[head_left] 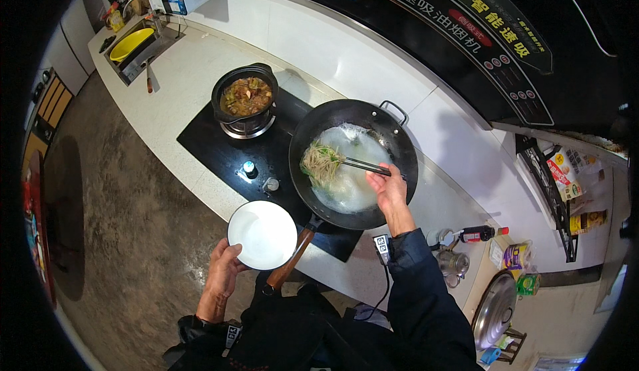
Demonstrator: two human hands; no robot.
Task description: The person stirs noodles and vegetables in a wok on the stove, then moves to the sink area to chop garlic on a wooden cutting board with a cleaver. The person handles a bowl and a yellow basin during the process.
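My right hand (388,186) grips a pair of dark chopsticks (367,165) over a black wok (404,191). Their tips hold a clump of noodles with bits of green (322,164) at the wok's left side. Cloudy, foamy liquid (354,191) covers the wok's bottom. With the thumb on its rim, my left hand (225,266) holds a white bowl (263,235) in front of the cooktop, beside the wok's wooden handle (292,261). No food shows in the bowl.
A black clay pot (217,101) of stew stands on the other burner of the glass cooktop (199,136). A range hood (424,36) overhangs the back. At right are a sauce bottle (477,234) and a metal lid (494,311). A sink (132,74) holds a yellow basin (131,44).
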